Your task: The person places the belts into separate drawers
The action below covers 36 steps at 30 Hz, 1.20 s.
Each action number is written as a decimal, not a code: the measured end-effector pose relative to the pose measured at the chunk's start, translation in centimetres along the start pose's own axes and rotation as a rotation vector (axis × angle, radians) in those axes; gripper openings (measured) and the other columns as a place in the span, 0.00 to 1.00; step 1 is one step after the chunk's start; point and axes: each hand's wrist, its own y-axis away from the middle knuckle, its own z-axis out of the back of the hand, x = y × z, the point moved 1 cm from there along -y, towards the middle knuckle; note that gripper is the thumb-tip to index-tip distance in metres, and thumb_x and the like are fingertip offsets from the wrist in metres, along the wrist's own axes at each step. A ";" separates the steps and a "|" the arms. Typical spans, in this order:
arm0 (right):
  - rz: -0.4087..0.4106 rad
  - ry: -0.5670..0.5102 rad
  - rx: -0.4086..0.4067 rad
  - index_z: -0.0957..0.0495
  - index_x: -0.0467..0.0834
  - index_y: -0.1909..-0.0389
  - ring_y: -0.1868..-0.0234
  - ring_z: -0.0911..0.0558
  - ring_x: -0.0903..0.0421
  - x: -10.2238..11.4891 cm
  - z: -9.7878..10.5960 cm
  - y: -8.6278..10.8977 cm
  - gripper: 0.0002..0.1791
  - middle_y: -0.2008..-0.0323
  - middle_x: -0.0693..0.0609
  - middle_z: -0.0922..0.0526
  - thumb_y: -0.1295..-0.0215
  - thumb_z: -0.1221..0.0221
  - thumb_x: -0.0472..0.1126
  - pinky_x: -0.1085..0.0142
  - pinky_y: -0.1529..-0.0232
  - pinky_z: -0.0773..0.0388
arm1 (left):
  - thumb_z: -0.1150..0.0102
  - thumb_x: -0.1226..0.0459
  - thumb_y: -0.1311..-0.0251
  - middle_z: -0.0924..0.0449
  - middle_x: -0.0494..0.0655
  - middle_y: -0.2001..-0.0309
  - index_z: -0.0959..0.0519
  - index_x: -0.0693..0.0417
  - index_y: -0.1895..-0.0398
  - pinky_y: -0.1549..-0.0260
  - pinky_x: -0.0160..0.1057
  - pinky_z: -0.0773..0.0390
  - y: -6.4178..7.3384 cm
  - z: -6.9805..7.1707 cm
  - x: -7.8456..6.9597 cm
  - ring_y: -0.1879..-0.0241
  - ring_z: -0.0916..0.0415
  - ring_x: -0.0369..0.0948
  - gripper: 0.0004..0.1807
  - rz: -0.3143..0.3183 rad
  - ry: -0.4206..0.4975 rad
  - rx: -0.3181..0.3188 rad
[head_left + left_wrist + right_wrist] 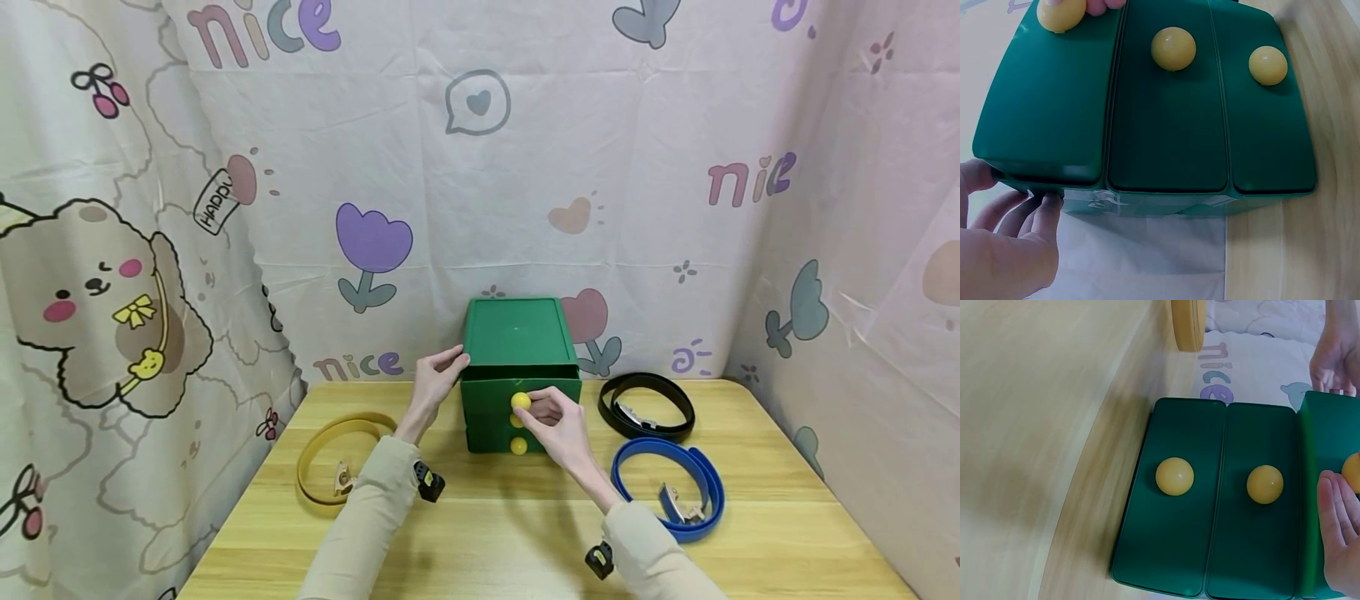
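Observation:
A green drawer cabinet (517,329) stands at the back middle of the table, with three drawers, each with a round yellow knob. Its top drawer (1329,425) is pulled out a little past the other two. My right hand (561,429) pinches the top drawer's yellow knob (521,401) between thumb and fingers. With my left hand (435,383) I hold the cabinet's upper left front corner, thumb above and fingers (1047,215) against the side. The middle knob (1173,49) and lower knob (1268,65) are untouched. The drawer's inside is hidden.
A yellow belt (306,467) lies coiled on the table (480,542) at the left. On the right are a coiled black belt (684,404) and, nearer, a blue belt (716,492) with a metal buckle. A patterned curtain (525,167) hangs behind the cabinet.

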 end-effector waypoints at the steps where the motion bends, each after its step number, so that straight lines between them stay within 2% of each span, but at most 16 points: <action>1: 0.000 0.003 0.005 0.18 0.40 0.59 0.69 0.12 0.65 0.0 0.0 0.1 0.11 0.66 0.42 0.10 0.41 0.29 0.37 0.73 0.62 0.16 | 0.39 0.62 0.31 0.21 0.61 0.37 0.23 0.60 0.36 0.37 0.47 0.23 0.0 0.0 0.0 0.40 0.21 0.51 0.23 -0.001 -0.001 -0.001; 7: 0.029 0.013 0.027 0.18 0.40 0.58 0.68 0.12 0.65 0.1 0.2 0.5 0.12 0.66 0.43 0.09 0.41 0.29 0.37 0.73 0.62 0.16 | 0.38 0.62 0.32 0.20 0.61 0.38 0.22 0.61 0.36 0.40 0.43 0.21 -0.1 0.0 0.2 0.42 0.20 0.48 0.23 -0.009 -0.010 -0.010; 17: 0.082 0.017 0.018 0.17 0.39 0.59 0.70 0.13 0.64 0.3 0.3 1.1 0.12 0.68 0.42 0.10 0.42 0.28 0.35 0.74 0.65 0.17 | 0.38 0.62 0.32 0.20 0.62 0.38 0.22 0.60 0.36 0.38 0.48 0.22 0.0 -0.1 0.1 0.43 0.20 0.47 0.23 -0.013 -0.006 -0.004; 24: 0.108 0.067 0.030 0.18 0.33 0.58 0.70 0.11 0.53 0.5 0.3 1.4 0.13 0.69 0.39 0.10 0.44 0.29 0.30 0.70 0.65 0.15 | 0.39 0.63 0.31 0.22 0.64 0.38 0.24 0.63 0.35 0.38 0.49 0.23 0.0 0.0 0.0 0.44 0.20 0.46 0.23 -0.013 -0.004 0.000; 27: 0.111 0.072 0.039 0.18 0.31 0.58 0.70 0.11 0.50 1.3 0.5 1.7 0.13 0.69 0.38 0.11 0.44 0.30 0.28 0.68 0.65 0.14 | 0.39 0.63 0.31 0.22 0.64 0.38 0.24 0.63 0.35 0.39 0.48 0.22 0.0 0.0 0.0 0.44 0.20 0.45 0.23 -0.007 -0.007 0.001; 32: 0.132 0.063 0.047 0.18 0.29 0.60 0.70 0.11 0.50 3.5 0.8 2.3 0.12 0.70 0.38 0.11 0.44 0.30 0.28 0.69 0.66 0.15 | 0.38 0.62 0.32 0.21 0.62 0.38 0.23 0.60 0.36 0.40 0.44 0.21 -0.1 -0.1 0.0 0.44 0.20 0.44 0.23 0.003 -0.008 -0.004; 36: 0.157 0.065 0.045 0.18 0.30 0.60 0.70 0.11 0.51 4.0 0.9 2.5 0.12 0.70 0.38 0.11 0.44 0.30 0.28 0.70 0.66 0.15 | 0.38 0.62 0.32 0.21 0.62 0.38 0.22 0.60 0.36 0.42 0.41 0.21 0.0 0.0 0.1 0.45 0.20 0.44 0.23 -0.005 -0.008 -0.006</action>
